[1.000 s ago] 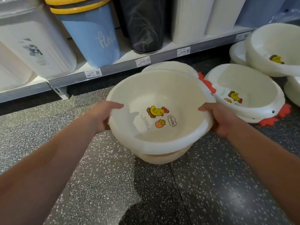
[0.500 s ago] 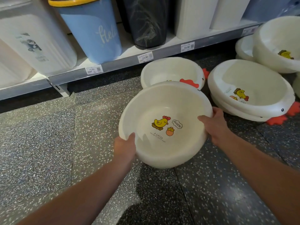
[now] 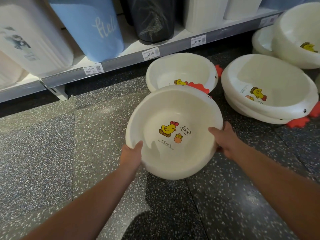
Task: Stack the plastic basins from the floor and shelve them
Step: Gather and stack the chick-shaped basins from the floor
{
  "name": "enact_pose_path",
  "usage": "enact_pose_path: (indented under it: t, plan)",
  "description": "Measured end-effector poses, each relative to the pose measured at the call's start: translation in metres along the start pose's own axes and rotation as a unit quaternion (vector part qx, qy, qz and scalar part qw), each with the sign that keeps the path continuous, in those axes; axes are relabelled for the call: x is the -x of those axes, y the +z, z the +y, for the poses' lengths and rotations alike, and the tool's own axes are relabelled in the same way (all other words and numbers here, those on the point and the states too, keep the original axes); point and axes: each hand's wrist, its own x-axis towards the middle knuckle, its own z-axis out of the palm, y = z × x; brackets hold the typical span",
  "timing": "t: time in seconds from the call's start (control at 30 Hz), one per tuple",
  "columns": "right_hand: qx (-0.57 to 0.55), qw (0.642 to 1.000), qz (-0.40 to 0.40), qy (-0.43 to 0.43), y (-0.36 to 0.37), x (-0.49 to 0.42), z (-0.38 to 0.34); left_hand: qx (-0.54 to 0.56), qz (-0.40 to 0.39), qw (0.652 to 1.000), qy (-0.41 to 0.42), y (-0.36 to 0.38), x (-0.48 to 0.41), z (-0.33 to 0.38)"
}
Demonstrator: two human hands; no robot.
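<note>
Head: basin (image 3: 155,110) with chick print (image 3: 167,129) inside

Left hand (image 3: 130,156) and right hand (image 3: 226,142): fingers hidden under basin (image 3: 155,108), only the thumbs show on its rim. Can't tell if the basin's underside touches the floor (image 3: 52,153). Back basin (image 3: 178,70): near rim and part of its print covered by the held one. Stack (image 3: 268,80): count unclear, lower rims mostly hidden. Far-right basin (image 3: 299,28) cut by frame edge. Blue bin (image 3: 90,26) and black bin (image 3: 152,18) cut off at top. Tag (image 3: 150,53) fine print too small to read.
</note>
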Motion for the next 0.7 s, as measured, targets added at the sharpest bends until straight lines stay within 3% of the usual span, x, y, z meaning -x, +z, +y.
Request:
enact_pose_path:
  t: [0.1,0.3,0.43,0.7]
  plan:
    - [0.016,0.999,-0.001,0.037,-0.002,0.0,-0.001,0.011,0.005,1.0,-0.001,-0.002,-0.011,0.009]
    - [0.091,0.979,-0.087,0.16,-0.023,0.009,0.006,-0.008,0.0,1.0,-0.03,-0.006,-0.024,0.01]
    - [-0.012,0.983,-0.088,0.159,-0.024,0.008,0.003,-0.013,0.03,0.997,-0.069,-0.002,-0.026,0.007]
    - [-0.057,0.982,-0.083,0.163,-0.038,0.022,-0.004,-0.029,0.108,0.994,0.01,0.005,-0.01,0.023]
